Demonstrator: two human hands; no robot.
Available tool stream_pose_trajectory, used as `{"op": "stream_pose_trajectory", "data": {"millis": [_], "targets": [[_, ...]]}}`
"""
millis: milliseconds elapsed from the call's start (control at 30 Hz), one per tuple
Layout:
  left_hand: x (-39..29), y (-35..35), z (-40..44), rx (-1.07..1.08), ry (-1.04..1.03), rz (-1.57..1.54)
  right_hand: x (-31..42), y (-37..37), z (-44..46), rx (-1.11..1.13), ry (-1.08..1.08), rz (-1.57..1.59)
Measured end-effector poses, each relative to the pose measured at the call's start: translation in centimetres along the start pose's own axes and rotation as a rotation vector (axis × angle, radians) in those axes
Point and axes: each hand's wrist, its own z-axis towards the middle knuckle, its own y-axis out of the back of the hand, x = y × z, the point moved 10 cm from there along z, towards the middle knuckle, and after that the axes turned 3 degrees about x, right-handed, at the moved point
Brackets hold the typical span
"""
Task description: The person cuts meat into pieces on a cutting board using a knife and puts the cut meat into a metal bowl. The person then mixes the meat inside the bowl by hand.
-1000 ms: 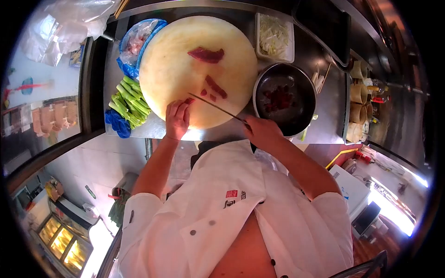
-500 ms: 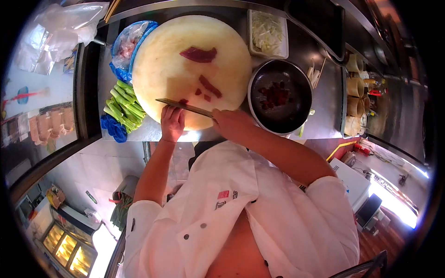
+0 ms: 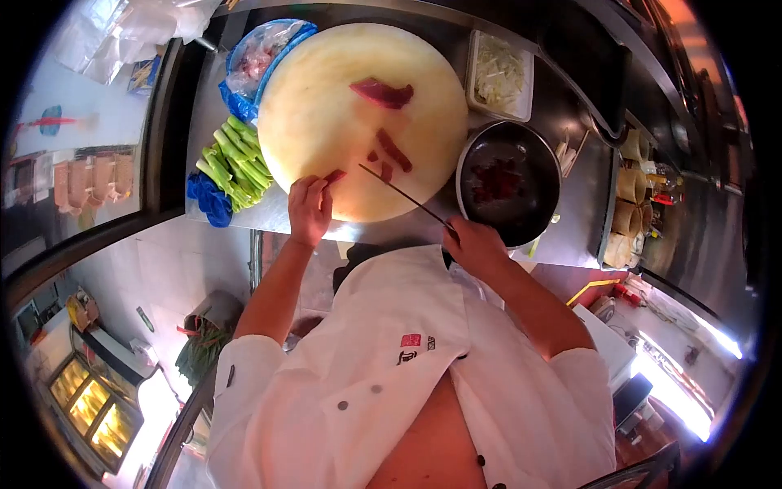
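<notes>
Though small, meat (image 3: 336, 175) against left grip (image 3: 310, 208)

The round cutting board (image 3: 326, 90) has a pale, smooth face with a soft sheen, though whether it is wood or plastic cannot be told. The raw red meat (image 3: 382, 94) on it looks smooth and moist. The knife (image 3: 411, 198) has a thin blade that looks like metal. The counter (image 3: 582, 213) is smooth, brushed-looking steel with bright reflections. Dark and glossy inside, the bowl (image 3: 531, 151) shows a shiny rim. The rectangular tub (image 3: 530, 81) is smooth white plastic. The blue bag (image 3: 238, 102) is thin, crinkled, shiny plastic; the clear bags (image 3: 114, 37) are glossy and wrinkled. The jacket (image 3: 358, 326) is matt white cloth, softly creased.
</notes>
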Motion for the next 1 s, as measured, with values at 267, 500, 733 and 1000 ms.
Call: {"op": "stream_pose_trajectory", "data": {"millis": [267, 500, 733, 1000], "targets": [[-1.1, -1.0, 0.7, 0.107, -0.111, 0.023, 6.6, 0.2, 3.0, -0.033, 0.159, -0.006], [-2.1, -0.6, 1.5, 0.141, -0.118, -0.007, 9.1, 0.2, 4.6, -0.036, 0.155, -0.088], [-1.7, -0.8, 1.1, 0.153, -0.132, -0.014, 7.9, -1.4, 6.9, 0.018, 0.106, -0.075], [0.7, 1.7, -0.6, 0.023, 0.03, 0.02, 1.3, -0.1, 0.5, 0.005, 0.068, -0.016]]}}
